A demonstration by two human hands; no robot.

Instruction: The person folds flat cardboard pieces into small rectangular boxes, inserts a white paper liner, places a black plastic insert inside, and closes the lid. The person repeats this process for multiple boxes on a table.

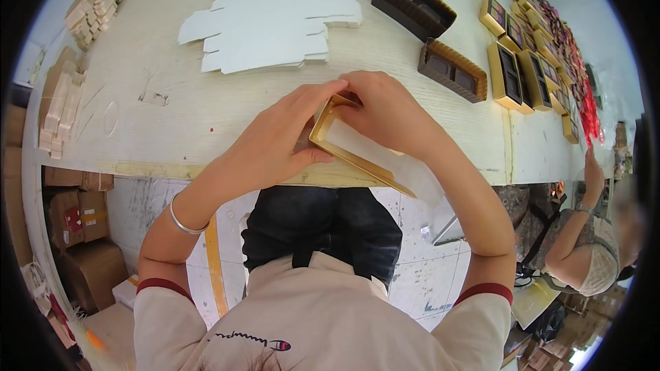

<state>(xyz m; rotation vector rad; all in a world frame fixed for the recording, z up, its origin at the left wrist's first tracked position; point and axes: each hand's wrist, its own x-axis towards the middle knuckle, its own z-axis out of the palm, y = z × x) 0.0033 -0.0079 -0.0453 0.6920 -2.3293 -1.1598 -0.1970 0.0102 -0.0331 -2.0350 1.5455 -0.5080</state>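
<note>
Near the front edge of the table I hold a partly folded carton point(359, 163) with gold edges and a pale inside. My left hand point(292, 127) grips its left end, thumb below and fingers over the far corner. At that same far corner are the fingers of my right hand point(385, 106), whose thumb reaches into the carton. A loose gold flap points toward me at the lower right. My fingertips partly hide the far corner. Beyond my hands lies a stack of flat white carton blanks point(268, 20).
Two dark brown ribbed trays point(414, 5) sit at the back right. Farther right stand several gold boxes with dark windows point(510, 79), beside a long pile of red items point(588, 113). Flat pale cartons point(62, 99) lie at the left edge. Another person's arm point(574, 233) shows at right.
</note>
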